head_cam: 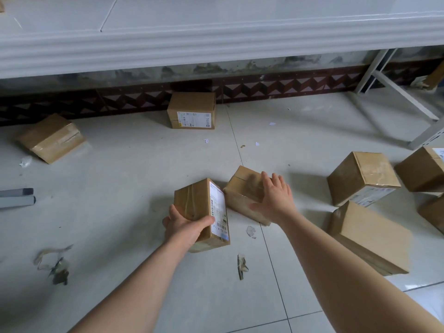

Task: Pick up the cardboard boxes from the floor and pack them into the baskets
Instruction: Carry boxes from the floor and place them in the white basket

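Observation:
My left hand grips the near end of a taped cardboard box with a white label in the middle of the tiled floor. Just right of it lies a second brown box; my right hand is spread flat over its top with straight fingers. Whether the palm touches the box I cannot tell. No basket is in view.
More boxes lie around: one by the wall, one at far left, several at right. White shelf legs stand at the back right. Tape scraps litter the floor. Grey tubes at the left edge.

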Action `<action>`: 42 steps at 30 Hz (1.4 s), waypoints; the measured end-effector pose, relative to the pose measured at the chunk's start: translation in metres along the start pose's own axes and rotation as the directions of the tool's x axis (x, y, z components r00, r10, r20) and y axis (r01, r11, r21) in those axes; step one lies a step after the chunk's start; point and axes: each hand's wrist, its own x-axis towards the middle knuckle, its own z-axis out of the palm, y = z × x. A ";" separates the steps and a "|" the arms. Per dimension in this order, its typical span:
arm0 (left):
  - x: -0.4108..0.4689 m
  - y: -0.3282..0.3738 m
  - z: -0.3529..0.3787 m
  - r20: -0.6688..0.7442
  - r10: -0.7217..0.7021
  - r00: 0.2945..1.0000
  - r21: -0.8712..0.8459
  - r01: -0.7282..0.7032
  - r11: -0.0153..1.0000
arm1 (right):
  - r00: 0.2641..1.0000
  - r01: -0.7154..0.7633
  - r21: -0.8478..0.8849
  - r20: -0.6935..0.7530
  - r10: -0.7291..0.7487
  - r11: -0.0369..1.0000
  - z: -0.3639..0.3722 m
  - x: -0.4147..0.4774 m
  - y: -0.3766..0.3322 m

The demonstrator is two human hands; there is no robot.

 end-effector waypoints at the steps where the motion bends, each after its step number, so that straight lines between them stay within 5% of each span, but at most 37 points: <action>1: 0.001 0.000 0.000 0.000 0.001 1.000 -0.002 -0.001 1.000 | 1.000 -0.009 -0.006 -0.002 0.009 1.000 0.001 0.002 0.002; 9: 0.006 -0.006 -0.004 -0.009 -0.019 1.000 -0.029 0.019 0.999 | 0.986 -0.166 0.044 0.000 0.166 0.985 0.004 -0.008 0.007; 17: 0.004 -0.008 -0.002 0.021 0.015 1.000 -0.056 -0.014 0.998 | 0.982 -0.069 -0.260 -0.186 0.020 0.963 0.002 -0.040 0.011; 26: -0.009 -0.021 -0.028 0.018 0.007 1.000 -0.065 -0.005 0.998 | 1.000 -0.020 -0.105 -0.010 0.019 0.994 0.023 -0.075 0.000; 30: -0.016 -0.025 -0.036 -0.002 -0.019 1.000 -0.035 0.019 0.999 | 0.997 0.022 0.223 0.073 -0.039 0.974 0.029 -0.080 -0.002; 33: -0.022 -0.029 -0.040 -0.030 -0.040 0.999 0.024 0.040 0.999 | 0.973 0.063 0.295 0.195 -0.125 0.953 0.036 -0.087 0.001; 38: -0.023 -0.037 -0.045 -0.046 -0.043 0.998 0.024 0.044 0.999 | 0.954 -0.079 0.532 0.285 -0.091 0.843 0.048 -0.095 -0.004; 42: -0.024 -0.039 -0.046 -0.035 -0.040 0.999 0.007 0.040 0.999 | 0.931 -0.197 0.446 0.364 0.025 0.873 0.041 -0.093 -0.007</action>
